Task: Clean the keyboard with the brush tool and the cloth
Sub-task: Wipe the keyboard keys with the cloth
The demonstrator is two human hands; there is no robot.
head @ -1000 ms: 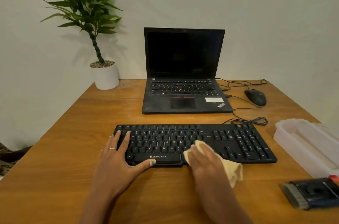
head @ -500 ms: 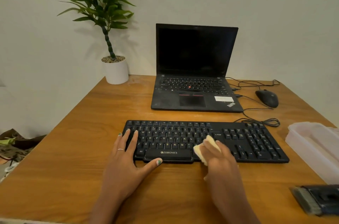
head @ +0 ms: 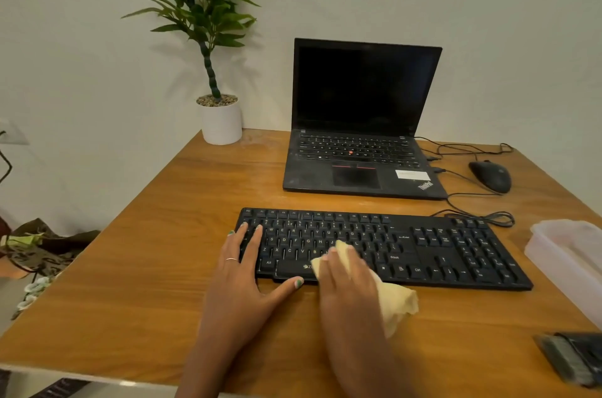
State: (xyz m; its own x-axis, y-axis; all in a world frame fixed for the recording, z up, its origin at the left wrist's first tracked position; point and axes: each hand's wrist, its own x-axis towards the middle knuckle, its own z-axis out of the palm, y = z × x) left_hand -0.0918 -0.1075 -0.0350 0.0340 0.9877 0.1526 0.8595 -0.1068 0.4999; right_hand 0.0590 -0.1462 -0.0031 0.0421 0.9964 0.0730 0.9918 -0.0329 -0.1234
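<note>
A black keyboard (head: 423, 244) lies across the wooden table (head: 182, 234) in front of me. My left hand (head: 242, 270) rests flat on its left end, fingers spread over the keys and thumb along the front edge. My right hand (head: 347, 277) presses a pale yellow cloth (head: 395, 301) onto the space bar area and the lower letter keys; the cloth's loose end trails off onto the table. The dark brush tool (head: 573, 360) lies at the table's front right, partly cut off by the frame.
An open black laptop (head: 361, 150) stands behind the keyboard. A black mouse (head: 490, 176) and its cables lie to the right. A translucent plastic box (head: 566, 254) sits at the right edge. A potted plant (head: 221, 119) stands at the back left corner.
My right hand has slid the cloth leftward along the keyboard's lower rows, from right of the space bar onto it. The left hand stays put. The view has shifted left.
</note>
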